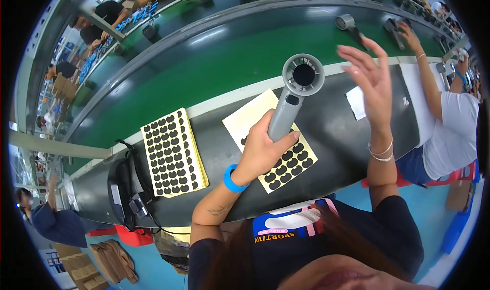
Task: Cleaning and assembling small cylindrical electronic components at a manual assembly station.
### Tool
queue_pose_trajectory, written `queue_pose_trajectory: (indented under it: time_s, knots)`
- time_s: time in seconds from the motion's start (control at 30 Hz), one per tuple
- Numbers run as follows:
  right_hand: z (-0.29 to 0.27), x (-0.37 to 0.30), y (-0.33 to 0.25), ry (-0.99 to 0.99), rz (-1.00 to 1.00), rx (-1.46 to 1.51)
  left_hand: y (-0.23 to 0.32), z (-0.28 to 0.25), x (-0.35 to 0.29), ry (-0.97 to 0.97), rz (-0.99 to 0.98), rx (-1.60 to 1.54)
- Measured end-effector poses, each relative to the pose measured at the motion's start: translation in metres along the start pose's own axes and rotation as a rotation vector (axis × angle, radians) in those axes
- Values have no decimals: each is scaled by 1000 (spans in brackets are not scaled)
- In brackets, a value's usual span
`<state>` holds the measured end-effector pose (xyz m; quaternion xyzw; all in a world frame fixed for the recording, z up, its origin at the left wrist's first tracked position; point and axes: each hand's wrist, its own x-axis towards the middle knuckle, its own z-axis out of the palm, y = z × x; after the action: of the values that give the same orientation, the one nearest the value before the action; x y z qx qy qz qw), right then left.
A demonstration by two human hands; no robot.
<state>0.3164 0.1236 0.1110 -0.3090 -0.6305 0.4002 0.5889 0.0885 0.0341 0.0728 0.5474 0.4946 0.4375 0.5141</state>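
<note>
Left hand (263,151): closed around the handle of a grey handheld blower (286,117), fingers wrapped about its lower end and the thumb along one side. The blower, either a hair dryer or a fan, is held tilted above the workbench, its ring-shaped head pointing away from the body; the round centre is dark, and a dark oval patch (292,100) marks the top of the handle. Right hand (375,88): raised to the right of the blower, fingers spread and grasping nothing visible.

Beneath the blower and left hand lies a cream label sheet (248,114), its nearer part carrying rows of black two-lobed labels (292,163). The step in hand is judged to be steadying the blower in one hand beside the labels while the other is free. A next move with the right hand would call for closing its fingers on a chosen thing, with the handle kept steady.

Farther out, a stack of label sheets (202,175) lies to the left on the dark workbench (334,137), near a black oblong case (119,188). White paper (356,104) lies near the right hand. Beyond runs a green conveyor belt (229,60) bearing another grey unit (345,21).
</note>
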Motion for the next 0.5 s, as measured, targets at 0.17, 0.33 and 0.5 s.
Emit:
queue_pose_trajectory:
  time_s: [0.17,0.33,0.5]
  knots:
    - [44,19,-8,-182,4,37,2,9,7,38,24,20]
    - [50,30,-18,-255,25,235,18,13,11,27,40,12]
    - [51,31,-25,-223,-39,321,26,20,16,32,69,-60]
